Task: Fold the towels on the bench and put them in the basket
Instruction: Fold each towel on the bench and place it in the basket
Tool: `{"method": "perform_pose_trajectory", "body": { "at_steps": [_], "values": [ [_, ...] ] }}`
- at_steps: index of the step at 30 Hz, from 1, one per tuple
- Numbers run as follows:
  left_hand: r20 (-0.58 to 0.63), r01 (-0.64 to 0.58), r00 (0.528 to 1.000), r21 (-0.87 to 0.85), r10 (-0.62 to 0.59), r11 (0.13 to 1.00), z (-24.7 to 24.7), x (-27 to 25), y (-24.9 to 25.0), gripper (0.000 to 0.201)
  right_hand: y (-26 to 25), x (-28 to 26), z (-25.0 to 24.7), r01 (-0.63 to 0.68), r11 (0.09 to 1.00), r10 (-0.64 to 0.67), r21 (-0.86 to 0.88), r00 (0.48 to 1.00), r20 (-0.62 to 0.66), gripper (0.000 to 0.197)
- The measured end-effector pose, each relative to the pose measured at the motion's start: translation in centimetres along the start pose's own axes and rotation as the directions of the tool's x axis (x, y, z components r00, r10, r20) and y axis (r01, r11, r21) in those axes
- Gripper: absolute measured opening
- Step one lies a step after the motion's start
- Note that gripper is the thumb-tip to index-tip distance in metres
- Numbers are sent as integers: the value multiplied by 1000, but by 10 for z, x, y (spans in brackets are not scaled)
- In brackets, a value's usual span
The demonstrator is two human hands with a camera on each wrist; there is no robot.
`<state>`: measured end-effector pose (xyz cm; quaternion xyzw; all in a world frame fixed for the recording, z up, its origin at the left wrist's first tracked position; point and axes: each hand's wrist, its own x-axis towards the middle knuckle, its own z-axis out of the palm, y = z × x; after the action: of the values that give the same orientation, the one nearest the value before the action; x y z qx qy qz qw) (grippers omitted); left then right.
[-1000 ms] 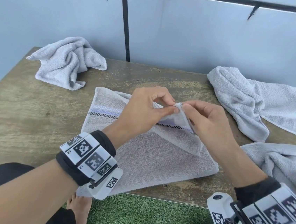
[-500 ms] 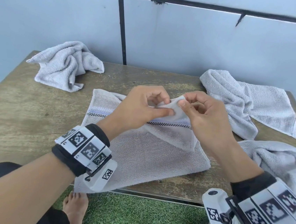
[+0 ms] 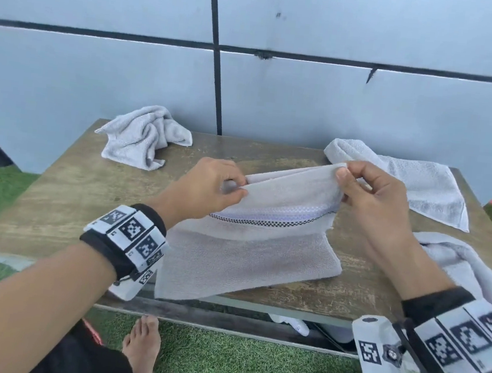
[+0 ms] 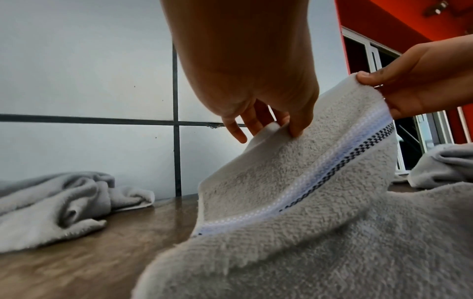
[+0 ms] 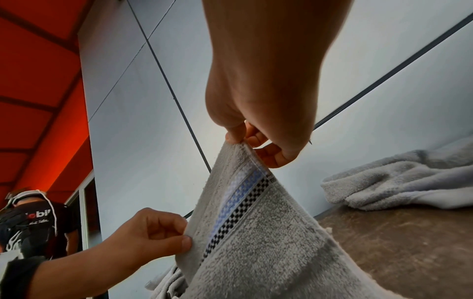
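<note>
A grey towel (image 3: 247, 253) with a blue and black checked stripe lies across the middle of the wooden bench (image 3: 70, 198), its near edge hanging over the front. My left hand (image 3: 208, 188) pinches the towel's top edge on the left, and my right hand (image 3: 368, 196) pinches the top right corner. The edge is lifted off the bench and stretched between them. The left wrist view shows my left hand (image 4: 271, 113) pinching the towel (image 4: 307, 212); in the right wrist view my right hand (image 5: 256, 139) holds the towel's (image 5: 256, 242) corner. No basket is in view.
A crumpled towel (image 3: 143, 136) lies at the bench's back left. Another towel (image 3: 406, 179) is spread at the back right, and a third (image 3: 457, 269) is bunched at the right edge. A grey panelled wall stands behind the bench. Green turf and bare feet are below.
Both hands moved apart along the towel's top edge and lifted it, so the folded-over flap has opened out and stretched. The head view has tilted up.
</note>
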<state>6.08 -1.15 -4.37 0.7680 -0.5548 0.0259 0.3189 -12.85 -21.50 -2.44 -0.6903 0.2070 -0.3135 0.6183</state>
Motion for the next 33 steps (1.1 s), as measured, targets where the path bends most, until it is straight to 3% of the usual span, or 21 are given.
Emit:
{"method": "perform_pose_trajectory", "body": {
  "at_steps": [8, 14, 19, 26, 33],
  "values": [
    [175, -113, 981, 169, 83, 979, -20, -14, 15, 30, 3, -12, -20, -24, 999, 18, -42, 991, -133, 11],
    [355, -175, 931, 223, 87, 959, -24, -27, 14, 20, 5, -16, -20, -27, 998, 18, -61, 988, -152, 13],
    [296, -138, 953, 213, 70, 967, -30, -33, 18, 17, 7, -14, -25, -45, 995, 30, -84, 985, -171, 17],
    [341, -52, 940, 235, -32, 971, -44, -45, 16, 15, 3, -16, -21, -61, 997, 50, -52, 982, -184, 11],
    [282, 30, 953, 260, -106, 965, -59, -66, 11, 18, 2, -17, -18, -85, 995, 74, -47, 977, -199, 14]
  ]
}}
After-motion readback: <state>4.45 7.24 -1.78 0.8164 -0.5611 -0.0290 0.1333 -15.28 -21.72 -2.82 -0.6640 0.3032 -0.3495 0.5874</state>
